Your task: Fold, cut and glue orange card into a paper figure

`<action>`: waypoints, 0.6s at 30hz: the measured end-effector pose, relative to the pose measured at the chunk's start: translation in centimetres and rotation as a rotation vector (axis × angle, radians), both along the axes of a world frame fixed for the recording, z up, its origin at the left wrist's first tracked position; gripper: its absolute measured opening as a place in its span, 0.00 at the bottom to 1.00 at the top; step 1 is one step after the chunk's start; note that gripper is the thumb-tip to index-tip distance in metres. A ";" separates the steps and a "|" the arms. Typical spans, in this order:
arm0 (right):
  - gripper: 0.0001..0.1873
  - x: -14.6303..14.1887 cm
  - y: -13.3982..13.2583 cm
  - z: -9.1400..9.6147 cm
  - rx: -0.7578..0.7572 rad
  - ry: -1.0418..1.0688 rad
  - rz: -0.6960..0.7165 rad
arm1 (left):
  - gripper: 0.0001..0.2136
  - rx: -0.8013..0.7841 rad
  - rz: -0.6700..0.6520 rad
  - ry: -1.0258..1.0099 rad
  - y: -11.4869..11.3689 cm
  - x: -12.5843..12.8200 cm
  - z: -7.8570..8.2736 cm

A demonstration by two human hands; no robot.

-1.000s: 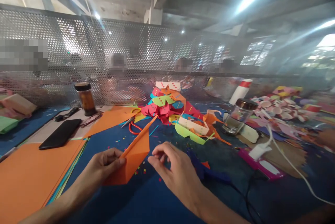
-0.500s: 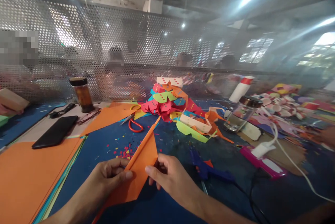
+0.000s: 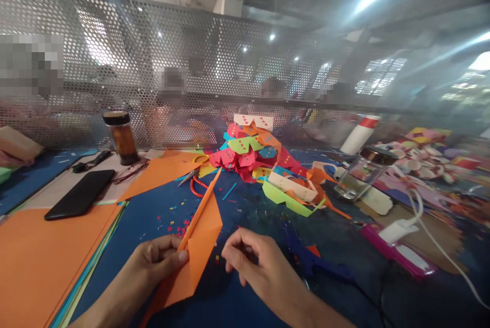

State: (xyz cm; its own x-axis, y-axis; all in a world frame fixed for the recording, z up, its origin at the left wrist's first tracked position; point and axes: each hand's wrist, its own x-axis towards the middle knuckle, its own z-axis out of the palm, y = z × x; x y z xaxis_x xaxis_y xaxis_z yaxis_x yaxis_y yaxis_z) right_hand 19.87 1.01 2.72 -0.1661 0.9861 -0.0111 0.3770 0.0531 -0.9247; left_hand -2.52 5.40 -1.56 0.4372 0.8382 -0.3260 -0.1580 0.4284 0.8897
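Observation:
A folded piece of orange paper [image 3: 204, 246] stands tilted over the blue table, its narrow tip pointing away from me. My left hand [image 3: 155, 264] pinches its left edge between thumb and fingers. Just to the right of the paper, apart from it, is my right hand [image 3: 262, 266]. Its fingers are curled in towards the thumb, and I see nothing in them. Behind the paper's tip lie scissors [image 3: 197, 185] with red and yellow handles, partly covered by the paper. Small red and yellow paper bits [image 3: 179, 228] are scattered beside it.
Cut-paper pieces [image 3: 245, 157] are heaped at the back. A blue glue gun [image 3: 317, 256] lies right, near a glass jar [image 3: 362, 174] and a pink power strip [image 3: 401, 254]. On the left are orange sheets [image 3: 57, 256], a black phone [image 3: 82, 194] and a bottle [image 3: 121, 139].
My right hand has let go of the orange paper and moved slightly right, its fingers curling in. The paper, still in my left hand, has shifted a little to the left.

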 end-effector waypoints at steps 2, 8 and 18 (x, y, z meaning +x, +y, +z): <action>0.12 0.4 -0.2 0.3 0.082 -0.081 -0.022 | 0.19 -0.018 0.013 -0.025 0.3 -0.3 -0.1; 0.05 2.2 0.1 2.9 0.333 -0.503 -0.043 | 0.23 0.013 0.073 0.031 1.0 -0.6 -0.1; 0.12 -0.2 17.9 3.0 0.611 -1.136 0.130 | 0.26 0.117 0.224 0.053 0.8 -0.5 0.6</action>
